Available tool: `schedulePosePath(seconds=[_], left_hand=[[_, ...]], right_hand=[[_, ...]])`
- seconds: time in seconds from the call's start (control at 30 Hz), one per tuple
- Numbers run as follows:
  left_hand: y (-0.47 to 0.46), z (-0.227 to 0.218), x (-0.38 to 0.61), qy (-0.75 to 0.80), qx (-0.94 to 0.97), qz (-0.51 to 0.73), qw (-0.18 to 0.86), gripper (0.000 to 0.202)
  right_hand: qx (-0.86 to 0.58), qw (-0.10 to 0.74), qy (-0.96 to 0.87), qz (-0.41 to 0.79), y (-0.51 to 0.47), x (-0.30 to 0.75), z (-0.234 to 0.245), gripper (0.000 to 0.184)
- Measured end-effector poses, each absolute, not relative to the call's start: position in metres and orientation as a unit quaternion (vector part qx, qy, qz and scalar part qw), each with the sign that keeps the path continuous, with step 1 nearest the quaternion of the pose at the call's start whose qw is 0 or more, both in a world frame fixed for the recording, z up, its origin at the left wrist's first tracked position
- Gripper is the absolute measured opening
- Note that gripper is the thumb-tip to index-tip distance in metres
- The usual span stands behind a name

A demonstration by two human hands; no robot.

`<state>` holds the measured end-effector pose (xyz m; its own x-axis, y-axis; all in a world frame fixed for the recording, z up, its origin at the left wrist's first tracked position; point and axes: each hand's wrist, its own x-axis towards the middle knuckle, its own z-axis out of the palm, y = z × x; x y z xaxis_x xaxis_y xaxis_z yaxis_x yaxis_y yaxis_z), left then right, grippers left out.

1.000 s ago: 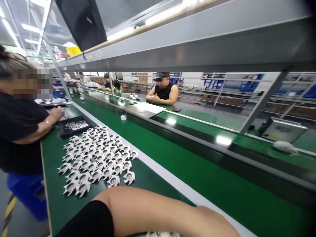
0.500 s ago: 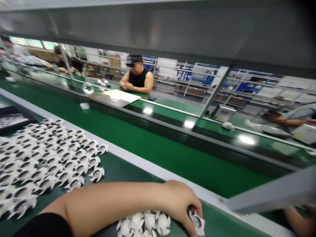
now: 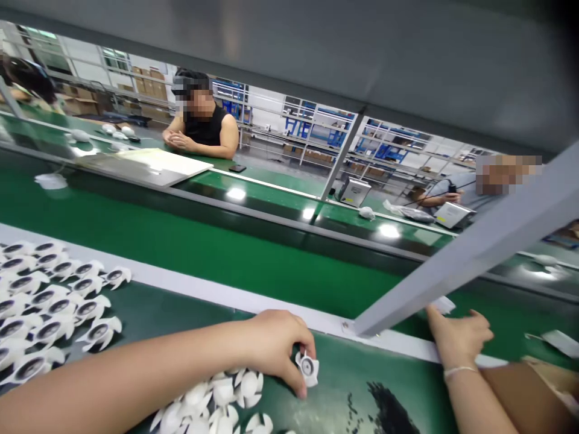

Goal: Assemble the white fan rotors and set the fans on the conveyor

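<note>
White impeller [image 3: 308, 369] in the left grip [image 3: 277, 345]: curved blades [image 3: 312, 380], grey-ringed hub [image 3: 307, 365].

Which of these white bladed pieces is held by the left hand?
The lone piece in the left hand, its round hub showing. The others are outside that grip: a heap beside the forearm, a spread group farther left.

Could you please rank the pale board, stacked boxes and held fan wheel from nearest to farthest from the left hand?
1. Fan wheel: in the left hand.
2. Pale board: across the green belt.
3. Stacked boxes: background, upper left.
</note>
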<state>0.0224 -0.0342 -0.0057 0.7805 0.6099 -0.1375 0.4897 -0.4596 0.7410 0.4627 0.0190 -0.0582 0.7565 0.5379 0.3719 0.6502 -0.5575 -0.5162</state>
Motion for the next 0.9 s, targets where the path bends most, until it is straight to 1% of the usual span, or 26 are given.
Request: schedulePosePath(seconds=[0.03,0.07,0.1,0.17,0.27,0.4,0.47,0.6,0.7,0.8,0.83,0.9], left_hand=[[-0.034,-0.005,0.023,0.324,0.851,0.076,0.407,0.055],[-0.035,-0.004,0.023,0.326,0.85,0.078,0.407,0.055],[-0.035,-0.004,0.023,0.328,0.849,0.076,0.408,0.055],[-0.035,-0.001,0.023,0.33,0.847,0.068,0.41,0.055],[-0.035,0.001,0.023,0.323,0.849,0.062,0.414,0.055],[-0.036,0.002,0.023,0.322,0.852,0.069,0.407,0.054],[-0.037,0.002,0.023,0.327,0.85,0.069,0.408,0.055],[-0.038,0.003,0.022,0.331,0.848,0.067,0.408,0.056],[-0.037,0.003,0.022,0.328,0.853,0.067,0.401,0.055],[-0.036,0.006,0.021,0.316,0.855,0.06,0.407,0.054],[-0.036,0.007,0.02,0.314,0.855,0.056,0.41,0.054],[-0.036,0.01,0.019,0.317,0.851,0.05,0.414,0.059]], right_hand=[[-0.888,0.331,-0.31,-0.077,0.02,0.463,-0.057,0.119],[-0.896,0.332,-0.288,-0.065,0.022,0.462,-0.055,0.124],[-0.901,0.33,-0.277,-0.05,0.024,0.462,-0.053,0.126],[-0.904,0.321,-0.281,-0.024,0.029,0.463,-0.05,0.122],[-0.896,0.308,-0.319,0.004,0.033,0.463,-0.046,0.108],[-0.872,0.307,-0.381,0.031,0.034,0.461,-0.041,0.077],[-0.86,0.321,-0.396,0.031,0.032,0.458,-0.04,0.071],[-0.829,0.386,-0.405,-0.01,0.023,0.444,-0.043,0.074],[-0.791,0.462,-0.399,-0.046,0.012,0.423,-0.043,0.069],[-0.727,0.547,-0.404,-0.094,-0.003,0.403,-0.023,0.065],[-0.702,0.571,-0.411,-0.115,-0.01,0.398,-0.012,0.068],[-0.651,0.598,-0.448,-0.131,-0.027,0.391,0.015,0.08]])
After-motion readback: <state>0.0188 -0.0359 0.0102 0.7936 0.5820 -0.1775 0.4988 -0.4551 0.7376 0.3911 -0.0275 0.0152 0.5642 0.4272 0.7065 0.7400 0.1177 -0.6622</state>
